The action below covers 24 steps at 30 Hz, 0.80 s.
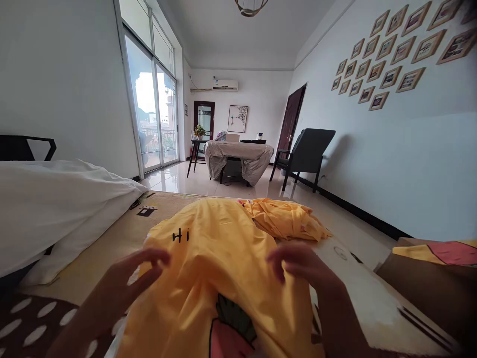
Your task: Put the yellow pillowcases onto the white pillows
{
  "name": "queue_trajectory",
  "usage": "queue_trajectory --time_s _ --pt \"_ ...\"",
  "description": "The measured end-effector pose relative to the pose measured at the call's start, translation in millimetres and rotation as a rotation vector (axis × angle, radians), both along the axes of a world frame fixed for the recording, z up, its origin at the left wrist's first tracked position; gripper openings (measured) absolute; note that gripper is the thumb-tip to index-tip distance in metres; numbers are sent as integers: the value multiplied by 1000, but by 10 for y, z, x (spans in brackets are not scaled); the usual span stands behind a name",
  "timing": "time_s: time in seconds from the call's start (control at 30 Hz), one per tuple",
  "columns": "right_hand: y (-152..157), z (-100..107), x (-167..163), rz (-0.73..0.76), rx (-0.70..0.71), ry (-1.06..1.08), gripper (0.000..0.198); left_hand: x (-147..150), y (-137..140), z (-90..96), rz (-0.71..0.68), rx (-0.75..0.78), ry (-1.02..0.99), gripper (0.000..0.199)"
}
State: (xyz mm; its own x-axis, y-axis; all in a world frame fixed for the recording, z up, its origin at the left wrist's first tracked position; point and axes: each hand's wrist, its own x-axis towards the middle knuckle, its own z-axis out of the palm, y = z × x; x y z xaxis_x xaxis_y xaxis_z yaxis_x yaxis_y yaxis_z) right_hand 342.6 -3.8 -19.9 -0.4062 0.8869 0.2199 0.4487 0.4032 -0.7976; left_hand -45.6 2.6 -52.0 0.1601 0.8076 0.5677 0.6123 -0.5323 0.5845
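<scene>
- Bed [97, 248] first: your yellow cover [223, 248] lies spread across it, beside the white duvet [55, 209].
- Cover looks soft, light and floppy, so pinch the edges, not the middle.
- Left hand [139, 271] and right hand [301, 266] hover over it, fingers curled loose, gripping nothing.

Counts, approx where small. 2 hands: left hand [128, 278] at 7 o'clock, right hand [303, 268] at 5 o'clock, both w/ fingers spread on 1 yellow cloth [219, 258]. 1 more crumpled yellow piece [285, 219] nr centre. 1 white duvet [55, 209] at 9 o'clock. 1 dark armchair [307, 154] at 2 o'clock. 1 covered table [238, 156] at 12. 1 AC unit [224, 85]. 1 ceiling lamp [250, 6]. Wall frames [391, 54] at 1 o'clock: about 20, some cut off by edge.
</scene>
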Motion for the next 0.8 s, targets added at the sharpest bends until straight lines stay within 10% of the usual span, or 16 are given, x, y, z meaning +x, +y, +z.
queue_trajectory --time_s 0.13,0.5,0.8 --pt "492 -295 -58 -577 119 -213 43 144 495 -114 -58 -45 230 42" --pt "687 -589 -157 -507 107 -337 23 202 578 -230 -111 -114 274 33" --pt "699 -433 -24 -564 305 38 19 -155 641 -177 -15 -97 -290 32"
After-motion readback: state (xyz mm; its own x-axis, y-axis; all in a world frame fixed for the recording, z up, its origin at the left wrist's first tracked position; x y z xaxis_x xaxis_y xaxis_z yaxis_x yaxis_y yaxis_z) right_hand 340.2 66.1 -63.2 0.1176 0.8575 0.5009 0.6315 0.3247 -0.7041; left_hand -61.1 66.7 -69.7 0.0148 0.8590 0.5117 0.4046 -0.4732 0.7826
